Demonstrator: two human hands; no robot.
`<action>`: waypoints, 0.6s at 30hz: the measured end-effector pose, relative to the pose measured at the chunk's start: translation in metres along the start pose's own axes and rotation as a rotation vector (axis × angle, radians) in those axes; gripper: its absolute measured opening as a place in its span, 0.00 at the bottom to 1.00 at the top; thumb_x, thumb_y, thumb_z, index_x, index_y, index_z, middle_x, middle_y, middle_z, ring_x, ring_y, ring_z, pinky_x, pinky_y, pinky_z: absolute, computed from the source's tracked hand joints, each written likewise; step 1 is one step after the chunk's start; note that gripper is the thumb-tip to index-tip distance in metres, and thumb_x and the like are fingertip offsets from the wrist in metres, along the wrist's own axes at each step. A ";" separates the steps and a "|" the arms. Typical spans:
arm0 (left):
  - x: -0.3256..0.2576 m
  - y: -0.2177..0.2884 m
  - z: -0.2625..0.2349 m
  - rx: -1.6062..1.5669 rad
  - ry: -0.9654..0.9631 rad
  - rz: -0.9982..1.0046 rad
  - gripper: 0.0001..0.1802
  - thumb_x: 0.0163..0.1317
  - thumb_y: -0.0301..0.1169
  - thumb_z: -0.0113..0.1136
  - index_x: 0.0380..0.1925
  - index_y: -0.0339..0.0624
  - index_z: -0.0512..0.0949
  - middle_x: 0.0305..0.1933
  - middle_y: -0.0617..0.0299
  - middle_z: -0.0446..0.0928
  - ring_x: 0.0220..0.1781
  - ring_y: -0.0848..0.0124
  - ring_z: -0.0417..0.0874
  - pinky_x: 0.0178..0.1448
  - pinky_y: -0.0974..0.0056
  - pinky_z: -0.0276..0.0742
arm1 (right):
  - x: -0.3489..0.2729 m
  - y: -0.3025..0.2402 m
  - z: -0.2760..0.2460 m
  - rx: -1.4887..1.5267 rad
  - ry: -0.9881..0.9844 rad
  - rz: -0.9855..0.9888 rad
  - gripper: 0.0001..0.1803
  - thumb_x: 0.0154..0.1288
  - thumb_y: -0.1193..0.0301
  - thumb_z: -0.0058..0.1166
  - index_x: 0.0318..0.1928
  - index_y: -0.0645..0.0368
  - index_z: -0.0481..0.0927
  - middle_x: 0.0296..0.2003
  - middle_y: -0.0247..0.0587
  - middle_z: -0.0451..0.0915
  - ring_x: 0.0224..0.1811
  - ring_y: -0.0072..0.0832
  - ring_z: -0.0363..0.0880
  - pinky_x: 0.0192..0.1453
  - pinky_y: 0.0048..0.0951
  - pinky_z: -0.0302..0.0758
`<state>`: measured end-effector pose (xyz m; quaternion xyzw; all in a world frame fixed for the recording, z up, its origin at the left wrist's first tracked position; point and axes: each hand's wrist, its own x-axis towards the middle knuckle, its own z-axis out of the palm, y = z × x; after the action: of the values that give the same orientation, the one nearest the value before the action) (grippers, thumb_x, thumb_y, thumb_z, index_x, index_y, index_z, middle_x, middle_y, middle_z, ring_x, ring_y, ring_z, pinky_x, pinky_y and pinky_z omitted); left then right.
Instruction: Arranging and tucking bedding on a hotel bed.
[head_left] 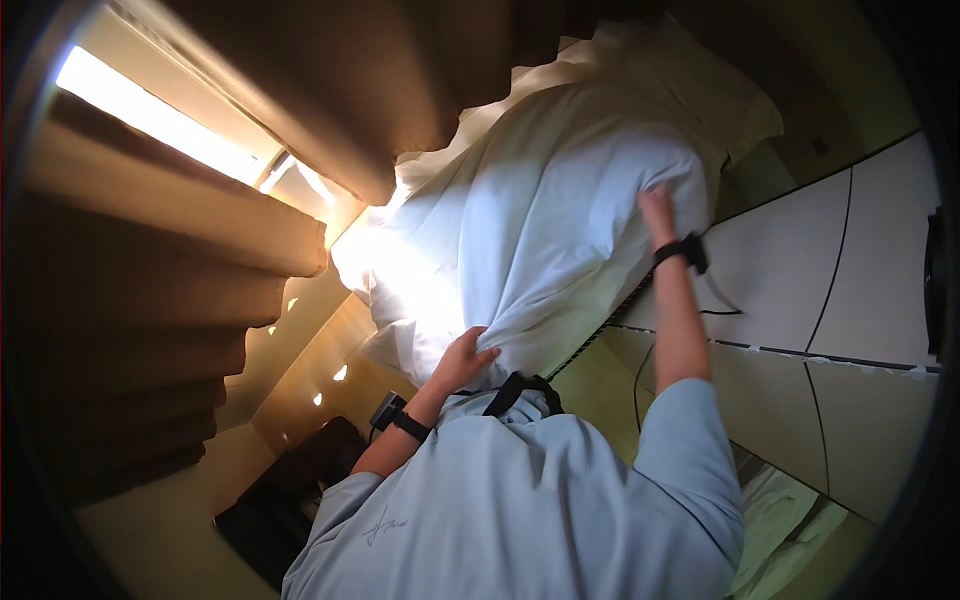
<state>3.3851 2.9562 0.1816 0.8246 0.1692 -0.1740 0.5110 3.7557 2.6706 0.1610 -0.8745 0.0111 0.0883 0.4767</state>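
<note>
Gripping a white pillow (540, 210) held up ahead of the chest, the left hand (466, 358) pinches its lower corner, fingers closed on the fabric. The right hand (657, 212) presses against the far upper side; whether its fingers grip is hard to tell. The pillow's long axis runs from low left to upper right, between both hands, curtains (170, 270) beside it.

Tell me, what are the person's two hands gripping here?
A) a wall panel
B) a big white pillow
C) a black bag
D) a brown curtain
B: the left hand clutches the lower edge of the big white pillow and the right hand presses its upper side, while the brown curtain hangs apart from both hands.
</note>
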 end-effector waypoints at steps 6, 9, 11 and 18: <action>0.014 -0.003 0.007 -0.003 -0.037 0.024 0.25 0.60 0.41 0.58 0.51 0.35 0.69 0.45 0.44 0.76 0.50 0.54 0.76 0.52 0.57 0.70 | -0.192 0.175 0.141 -0.217 -0.269 0.463 0.41 0.56 0.45 0.51 0.55 0.72 0.68 0.52 0.67 0.72 0.57 0.49 0.71 0.60 0.41 0.67; 0.013 -0.014 0.011 -0.077 -0.058 0.039 0.24 0.60 0.38 0.58 0.52 0.34 0.68 0.46 0.44 0.76 0.51 0.56 0.76 0.53 0.58 0.69 | -0.252 0.144 0.176 0.017 -0.541 0.524 0.40 0.57 0.38 0.44 0.45 0.67 0.79 0.40 0.57 0.81 0.48 0.45 0.78 0.55 0.35 0.69; 0.016 -0.017 0.016 -0.100 -0.105 0.057 0.24 0.60 0.37 0.58 0.52 0.34 0.67 0.46 0.44 0.75 0.51 0.57 0.76 0.54 0.59 0.69 | -0.268 0.127 0.187 -0.039 -0.611 0.526 0.42 0.58 0.38 0.44 0.42 0.73 0.77 0.41 0.59 0.79 0.46 0.43 0.77 0.51 0.38 0.69; 0.014 -0.015 0.013 -0.080 -0.145 0.113 0.21 0.59 0.29 0.57 0.52 0.38 0.69 0.44 0.51 0.74 0.46 0.64 0.77 0.51 0.63 0.72 | -0.276 0.149 0.190 0.266 -0.497 0.599 0.30 0.58 0.50 0.50 0.43 0.69 0.76 0.37 0.52 0.79 0.42 0.40 0.77 0.46 0.38 0.71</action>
<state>3.3889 2.9526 0.1577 0.7970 0.0917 -0.1973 0.5634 3.4414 2.7302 -0.0181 -0.7154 0.1609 0.4294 0.5272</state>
